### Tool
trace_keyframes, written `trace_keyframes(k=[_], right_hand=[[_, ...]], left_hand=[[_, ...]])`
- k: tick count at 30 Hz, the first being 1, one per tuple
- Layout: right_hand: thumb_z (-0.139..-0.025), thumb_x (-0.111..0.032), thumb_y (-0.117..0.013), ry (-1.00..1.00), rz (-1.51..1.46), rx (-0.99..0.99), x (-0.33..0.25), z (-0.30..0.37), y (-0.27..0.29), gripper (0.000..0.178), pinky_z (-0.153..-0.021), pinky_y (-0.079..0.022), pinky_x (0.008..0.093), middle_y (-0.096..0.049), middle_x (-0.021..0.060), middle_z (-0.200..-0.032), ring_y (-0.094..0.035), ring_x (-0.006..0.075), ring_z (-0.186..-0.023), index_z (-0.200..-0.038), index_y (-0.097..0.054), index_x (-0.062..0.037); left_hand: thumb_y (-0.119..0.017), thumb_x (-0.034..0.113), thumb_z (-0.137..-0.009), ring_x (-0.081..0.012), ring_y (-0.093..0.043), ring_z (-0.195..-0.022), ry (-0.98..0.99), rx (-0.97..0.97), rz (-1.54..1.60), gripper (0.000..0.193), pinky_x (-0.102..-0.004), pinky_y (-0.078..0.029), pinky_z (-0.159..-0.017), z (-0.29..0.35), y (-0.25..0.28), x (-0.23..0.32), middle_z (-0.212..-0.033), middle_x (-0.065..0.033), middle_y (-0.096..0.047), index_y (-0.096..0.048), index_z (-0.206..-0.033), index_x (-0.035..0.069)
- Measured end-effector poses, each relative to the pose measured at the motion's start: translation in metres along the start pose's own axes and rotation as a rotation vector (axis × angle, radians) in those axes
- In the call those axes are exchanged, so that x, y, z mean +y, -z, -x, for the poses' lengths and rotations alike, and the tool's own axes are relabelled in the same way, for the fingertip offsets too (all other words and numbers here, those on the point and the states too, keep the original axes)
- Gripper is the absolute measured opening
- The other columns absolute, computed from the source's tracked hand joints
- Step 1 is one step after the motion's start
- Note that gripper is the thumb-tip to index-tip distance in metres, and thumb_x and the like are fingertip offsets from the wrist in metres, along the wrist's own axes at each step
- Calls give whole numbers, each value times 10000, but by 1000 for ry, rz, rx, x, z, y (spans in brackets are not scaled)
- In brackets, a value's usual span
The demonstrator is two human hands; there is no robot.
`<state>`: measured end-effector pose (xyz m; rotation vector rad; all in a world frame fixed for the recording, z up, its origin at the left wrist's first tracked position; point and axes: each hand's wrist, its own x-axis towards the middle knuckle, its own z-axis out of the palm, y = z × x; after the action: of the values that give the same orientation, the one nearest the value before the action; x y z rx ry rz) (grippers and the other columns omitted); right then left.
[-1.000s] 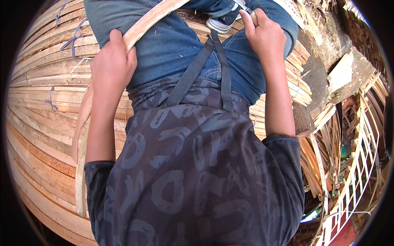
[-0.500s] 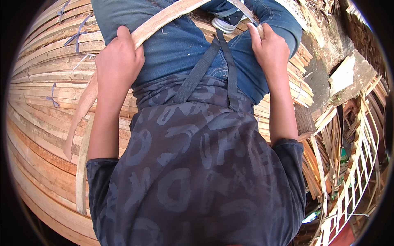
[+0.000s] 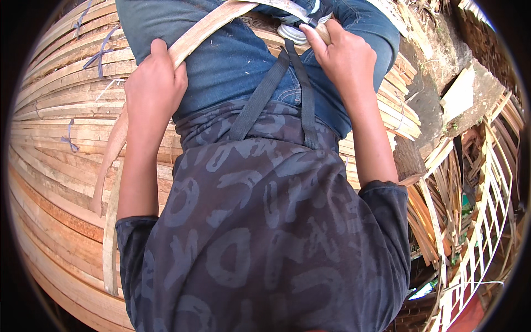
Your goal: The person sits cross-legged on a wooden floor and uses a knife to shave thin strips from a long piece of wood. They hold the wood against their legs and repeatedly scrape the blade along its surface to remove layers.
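A long pale wooden strip (image 3: 207, 27) lies over my left thigh, its far part reaching the top edge of the picture. My left hand (image 3: 155, 80) is closed round it, and its tail bends down past my wrist on the left. My right hand (image 3: 348, 55) grips the wooden handle of a knife (image 3: 322, 34), thumb stretched along it. The metal blade slants up and left to the strip's far part. Whether the edge touches the strip cannot be made out there.
Bundled wooden slats (image 3: 61, 171), tied with blue string (image 3: 99, 55), spread under and left of me. To the right are a stone block (image 3: 475, 99), thin split sticks (image 3: 448, 205) and a pale lattice (image 3: 481, 238). A wooden block end (image 3: 409, 160) sits by my right elbow.
My right hand has moved left and slightly up with the knife, drawing closer to the strip. The left hand keeps its hold and has shifted only slightly.
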<state>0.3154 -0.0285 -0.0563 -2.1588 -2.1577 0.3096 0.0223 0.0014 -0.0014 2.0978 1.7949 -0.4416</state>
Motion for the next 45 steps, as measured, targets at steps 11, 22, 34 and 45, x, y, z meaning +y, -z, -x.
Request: trace_keyframes(k=[11, 22, 34, 45], right_hand=[[-894, -637, -556, -32, 39, 64, 14, -10, -7, 578, -516, -526, 450, -642, 170, -601, -674, 375, -621, -733, -639, -88], [-903, -650, -533, -45, 225, 90, 61, -17, -16, 548, -486, -521, 439, -648, 126, -596, -669, 360, -594, -770, -667, -136], [-925, -347, -672, -452, -972, -306, 9, -15, 22, 361, -452, -469, 325, -617, 77, -577, -617, 181, -483, -723, -636, -50], [-1005, -278, -561, -254, -1786, -823, 41, -8, 26, 326, -327, -400, 199, -658, 136, -717, -578, 106, -431, -1184, -472, -21]], left_hand=[[-572, 216, -898, -446, -654, -748, 11, 27, -21, 241, -528, -520, -661, -2, 1, 4, -766, -248, -657, -458, -944, 9], [-598, 242, -890, -412, -684, -743, -2, 53, -56, 268, -505, -545, -661, 2, -3, 7, -749, -239, -670, -484, -910, 0], [-586, 244, -890, -436, -667, -753, 2, 99, -8, 260, -515, -532, -668, 4, -4, 3, -766, -230, -672, -476, -931, 12], [-616, 204, -858, -449, -642, -748, -29, 183, 152, 234, -520, -500, -649, 9, -17, -9, -809, -222, -661, -468, -952, 49]])
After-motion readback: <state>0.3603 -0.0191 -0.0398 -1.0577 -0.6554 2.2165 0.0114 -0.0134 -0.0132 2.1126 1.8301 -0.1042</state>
